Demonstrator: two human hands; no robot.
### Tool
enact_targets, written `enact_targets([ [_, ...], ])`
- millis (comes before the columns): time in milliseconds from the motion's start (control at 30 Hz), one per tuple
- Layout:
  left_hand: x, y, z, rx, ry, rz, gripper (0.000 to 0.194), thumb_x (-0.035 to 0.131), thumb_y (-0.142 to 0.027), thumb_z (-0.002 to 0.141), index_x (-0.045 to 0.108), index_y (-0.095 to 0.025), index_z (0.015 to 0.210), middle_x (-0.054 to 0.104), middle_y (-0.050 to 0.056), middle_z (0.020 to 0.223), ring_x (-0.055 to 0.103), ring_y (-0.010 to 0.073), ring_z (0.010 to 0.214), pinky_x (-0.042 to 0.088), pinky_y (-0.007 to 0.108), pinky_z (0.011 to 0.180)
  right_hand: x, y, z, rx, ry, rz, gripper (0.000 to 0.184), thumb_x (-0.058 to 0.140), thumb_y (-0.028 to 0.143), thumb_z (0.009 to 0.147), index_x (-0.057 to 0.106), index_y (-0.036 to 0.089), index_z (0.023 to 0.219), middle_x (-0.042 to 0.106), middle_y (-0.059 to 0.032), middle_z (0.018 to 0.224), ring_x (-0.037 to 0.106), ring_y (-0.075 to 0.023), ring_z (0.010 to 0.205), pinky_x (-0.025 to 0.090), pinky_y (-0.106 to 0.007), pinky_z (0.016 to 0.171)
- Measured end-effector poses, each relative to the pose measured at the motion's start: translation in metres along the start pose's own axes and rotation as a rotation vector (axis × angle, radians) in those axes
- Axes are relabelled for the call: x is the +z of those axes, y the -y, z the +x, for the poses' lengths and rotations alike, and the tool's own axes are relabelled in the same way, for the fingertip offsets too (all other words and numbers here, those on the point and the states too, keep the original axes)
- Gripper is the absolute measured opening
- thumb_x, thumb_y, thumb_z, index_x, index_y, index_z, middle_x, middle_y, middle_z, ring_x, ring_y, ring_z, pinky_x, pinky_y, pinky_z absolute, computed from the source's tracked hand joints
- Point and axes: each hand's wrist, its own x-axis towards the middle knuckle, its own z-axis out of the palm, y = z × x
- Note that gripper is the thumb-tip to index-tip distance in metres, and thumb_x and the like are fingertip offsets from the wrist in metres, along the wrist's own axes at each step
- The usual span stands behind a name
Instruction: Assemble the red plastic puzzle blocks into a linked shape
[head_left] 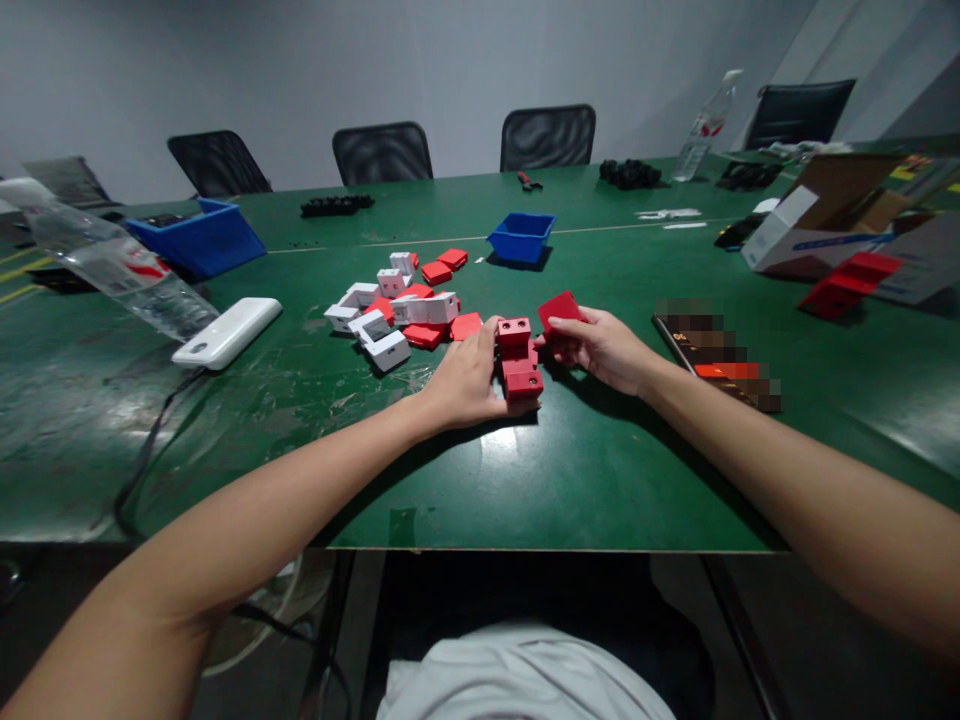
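My left hand [466, 380] is closed round a red block assembly [519, 368] that stands on the green table [600, 470]; two round holes show in its upper face. My right hand [600, 345] pinches a flat red plate [561, 308] just to the right of the assembly, tilted up off the table. Behind my left hand lies a heap of red and white blocks [405, 310].
A white power bank [229, 331] and a tilted plastic bottle [112, 262] lie at the left. Two blue bins [196, 238] [521, 237] stand further back. A cardboard box [832, 215] and red parts [847, 280] sit at the right, a dark flat item [712, 355] near my right wrist.
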Motion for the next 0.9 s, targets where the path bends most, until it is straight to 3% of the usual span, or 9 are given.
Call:
enact_targets([
  [267,0.0024,0.0017,-0.0002,-0.004,-0.009,0.019,0.102,0.078,-0.062,0.066,0.028,-0.013,0.14,0.057,0.025,0.131,0.059,0.0421,0.121,0.051,0.056,0.095,-0.0023,-0.0033,0.0001,-0.051,0.031,-0.027,0.039,0.082,0.023,0.069,0.063,0.019,0.103,0.073,-0.0027,0.081,0.061,-0.0114,0.061,0.041,-0.021,0.051],
  [500,0.0,-0.0003,0.0001,0.001,-0.009,-0.005,0.097,0.08,-0.059,0.066,0.034,-0.011,0.136,0.058,0.025,0.128,0.061,0.0416,0.119,0.051,0.055,0.094,0.0,-0.0007,-0.0009,-0.017,0.014,-0.024,0.028,0.077,0.039,0.081,0.065,0.019,0.096,0.072,-0.0055,0.084,0.06,-0.012,0.062,0.041,-0.021,0.048],
  [600,-0.0001,-0.0002,0.0003,0.012,-0.013,-0.01,0.094,0.08,-0.058,0.066,0.035,-0.012,0.135,0.059,0.024,0.128,0.061,0.0411,0.119,0.051,0.055,0.095,0.0016,0.0014,-0.0016,0.014,0.014,0.021,0.03,0.065,0.047,0.091,0.065,0.017,0.094,0.072,-0.0085,0.087,0.06,-0.0131,0.062,0.043,-0.023,0.048],
  [733,0.0009,0.0008,0.0001,0.02,-0.016,-0.008,0.097,0.078,-0.061,0.067,0.032,-0.011,0.137,0.059,0.025,0.128,0.06,0.0416,0.121,0.051,0.056,0.096,0.0013,0.0022,-0.0009,0.051,-0.001,0.095,0.028,0.052,0.041,0.097,0.065,0.017,0.094,0.072,-0.0078,0.083,0.061,-0.0146,0.064,0.044,-0.024,0.048],
  [900,0.002,0.0018,-0.0001,0.0,-0.009,0.022,0.1,0.078,-0.062,0.066,0.031,-0.009,0.137,0.057,0.027,0.129,0.059,0.0442,0.121,0.051,0.059,0.095,-0.0005,-0.0004,0.0011,-0.007,0.034,0.088,0.018,0.075,0.031,0.083,0.069,0.017,0.093,0.07,-0.0034,0.083,0.061,-0.0116,0.065,0.045,-0.021,0.052],
])
